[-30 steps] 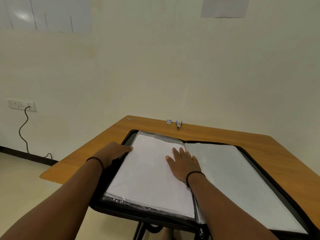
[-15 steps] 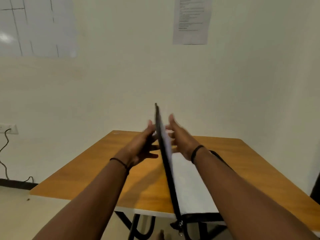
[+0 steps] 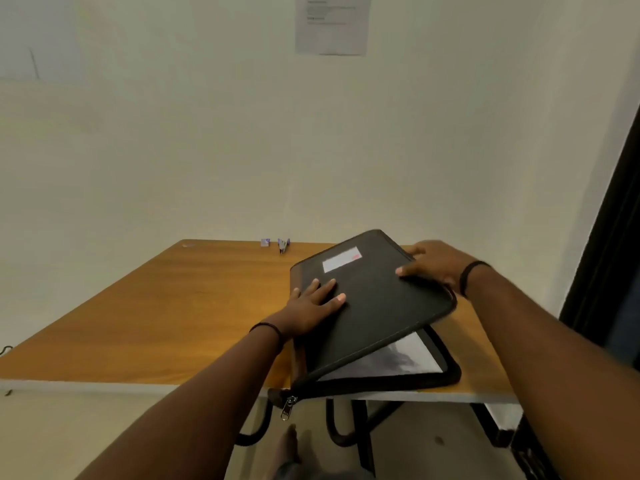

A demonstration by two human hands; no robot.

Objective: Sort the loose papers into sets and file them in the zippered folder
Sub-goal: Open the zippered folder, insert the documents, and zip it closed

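The black zippered folder (image 3: pixel 374 306) lies at the right of the wooden table (image 3: pixel 173 317), its top cover folded over and gaping at the near right corner. White papers (image 3: pixel 405 358) show inside through that gap. My left hand (image 3: pixel 315 303) presses flat on the cover's left part, fingers straight. My right hand (image 3: pixel 429 263) rests on the cover's far right edge, thumb on top and fingers over the rim. The zipper pull (image 3: pixel 286 408) hangs off the table's near edge. A white label (image 3: pixel 341 259) sits on the cover.
A small stapler (image 3: pixel 283 244) and a little purple box (image 3: pixel 265 242) lie at the table's far edge by the wall. A printed sheet (image 3: pixel 330 24) hangs on the wall. A dark door frame (image 3: pixel 602 237) stands at the right.
The folder lay open with both hands on its pages, then its left cover stood upright between my hands. Now the cover is folded down to the right, nearly closed.
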